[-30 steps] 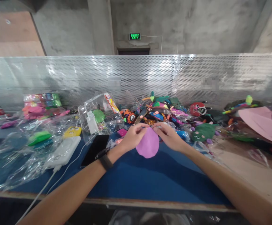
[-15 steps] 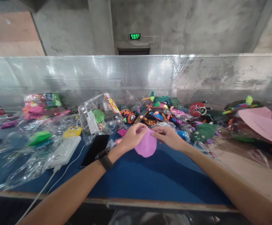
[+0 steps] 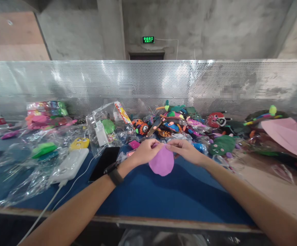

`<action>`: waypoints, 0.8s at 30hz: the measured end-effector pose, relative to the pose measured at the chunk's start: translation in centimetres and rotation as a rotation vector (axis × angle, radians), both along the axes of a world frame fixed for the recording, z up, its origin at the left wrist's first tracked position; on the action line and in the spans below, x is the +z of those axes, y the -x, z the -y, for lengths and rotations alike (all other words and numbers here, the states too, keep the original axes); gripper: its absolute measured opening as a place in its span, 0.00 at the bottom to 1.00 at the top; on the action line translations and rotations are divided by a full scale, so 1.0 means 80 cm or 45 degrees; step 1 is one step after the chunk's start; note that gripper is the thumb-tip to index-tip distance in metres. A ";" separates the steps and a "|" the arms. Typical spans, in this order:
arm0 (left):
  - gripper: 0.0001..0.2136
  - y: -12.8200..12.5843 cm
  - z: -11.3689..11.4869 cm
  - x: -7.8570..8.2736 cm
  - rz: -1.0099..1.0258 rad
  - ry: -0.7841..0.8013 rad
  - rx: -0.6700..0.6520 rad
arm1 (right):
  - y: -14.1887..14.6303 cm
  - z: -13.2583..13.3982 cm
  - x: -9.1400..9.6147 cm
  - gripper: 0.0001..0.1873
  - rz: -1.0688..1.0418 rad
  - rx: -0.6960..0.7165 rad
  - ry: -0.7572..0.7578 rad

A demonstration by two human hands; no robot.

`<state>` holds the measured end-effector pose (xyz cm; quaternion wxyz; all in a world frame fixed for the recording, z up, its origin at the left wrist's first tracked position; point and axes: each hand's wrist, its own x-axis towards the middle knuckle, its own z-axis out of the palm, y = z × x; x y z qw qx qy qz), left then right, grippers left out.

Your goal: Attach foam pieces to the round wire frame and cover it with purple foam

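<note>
A flat, roundish sheet of purple modelling clay [image 3: 161, 162] hangs between my hands above the blue tabletop [image 3: 148, 201]. My left hand [image 3: 147, 151] pinches its upper left edge between thumb and fingers. On the upper right edge, my right hand [image 3: 185, 150] is closed in a similar pinch. The sheet's top rim is partly covered by my fingertips. Its lower part hangs free, with a slightly uneven edge.
A black phone [image 3: 104, 164] and a white power bank [image 3: 71, 165] with a cable lie left. Behind my hands is a heap of colourful clay figures [image 3: 174, 119]. Pink sheets [image 3: 289, 135] stand right. A perforated metal panel [image 3: 148, 80] closes off the back.
The purple clay sheet has moved slightly down and to the right. My hands have dipped a little with it, both keeping their pinch on its upper edge.
</note>
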<state>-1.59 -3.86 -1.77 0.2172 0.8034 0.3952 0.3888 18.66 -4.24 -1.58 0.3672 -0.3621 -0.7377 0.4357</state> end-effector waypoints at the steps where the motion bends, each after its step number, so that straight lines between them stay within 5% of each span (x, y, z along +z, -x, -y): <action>1: 0.17 0.000 0.000 0.000 -0.010 -0.008 -0.003 | -0.001 0.000 0.000 0.16 0.004 0.010 -0.002; 10: 0.20 0.000 0.001 0.000 -0.050 -0.025 -0.060 | 0.003 0.006 0.003 0.19 0.083 0.053 -0.034; 17: 0.18 -0.001 -0.001 0.000 0.103 0.010 -0.113 | 0.002 0.000 -0.001 0.18 0.088 0.005 -0.247; 24: 0.16 -0.001 -0.004 0.000 0.096 -0.073 -0.128 | 0.000 0.000 -0.001 0.19 0.056 0.002 -0.110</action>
